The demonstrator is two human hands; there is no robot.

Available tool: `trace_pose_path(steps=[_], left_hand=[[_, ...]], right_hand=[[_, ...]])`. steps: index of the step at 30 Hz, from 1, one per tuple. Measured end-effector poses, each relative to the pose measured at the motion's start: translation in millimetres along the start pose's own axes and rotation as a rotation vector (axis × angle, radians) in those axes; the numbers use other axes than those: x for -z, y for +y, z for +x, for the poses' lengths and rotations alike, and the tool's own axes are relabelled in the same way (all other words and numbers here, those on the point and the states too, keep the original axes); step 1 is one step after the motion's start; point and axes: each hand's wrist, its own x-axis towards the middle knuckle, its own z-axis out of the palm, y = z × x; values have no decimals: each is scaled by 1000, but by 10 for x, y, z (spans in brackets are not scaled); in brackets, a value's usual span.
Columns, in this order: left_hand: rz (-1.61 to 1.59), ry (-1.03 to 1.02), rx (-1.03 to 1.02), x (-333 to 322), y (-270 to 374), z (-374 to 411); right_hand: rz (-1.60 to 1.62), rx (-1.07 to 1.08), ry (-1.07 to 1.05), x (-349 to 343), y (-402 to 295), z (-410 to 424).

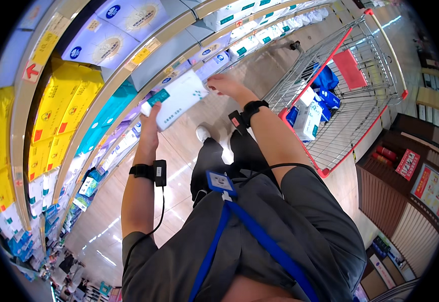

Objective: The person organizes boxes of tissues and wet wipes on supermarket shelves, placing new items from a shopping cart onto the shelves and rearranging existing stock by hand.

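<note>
My left hand [150,128] grips the left end of a white soft pack of tissues [183,102], its thumb over the green printed patch. The pack is tilted, held out beside the shelf. At its far right end is my right hand [225,86], fingers loosely curled and a little apart, with nothing seen in them. Whether those fingertips touch the pack is hard to tell. Each wrist bears a black strap with a small box. To my right stands a wire shopping cart [349,132] with red trim, holding white tissue packs [309,120] and blue packages [329,97].
Shelves [189,22] on the left carry yellow packs [62,117], lilac packs [123,24] and teal packs [108,109]. More white packs [244,47] line the lower shelf. A brown slatted display stand [383,188] is beyond the cart. My shoes are on the tiled floor [178,158].
</note>
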Motion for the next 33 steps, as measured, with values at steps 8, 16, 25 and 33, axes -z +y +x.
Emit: trace_pose_path(steps=[8,16,25,33], left_hand=[[-22,163,-320,119,152,1070],[123,310,-561,-177,-171,2449],[414,256,-697,-234,-246,2688],[380,268,-615,-339,-191,2559]], right_hand=[[-327,472,656,-128,-268,1189],[-706,1184,982,-176,-39,2329],[-767,1502,1145,-23,149,2509],[-669,1746,1071,112,101,2778]])
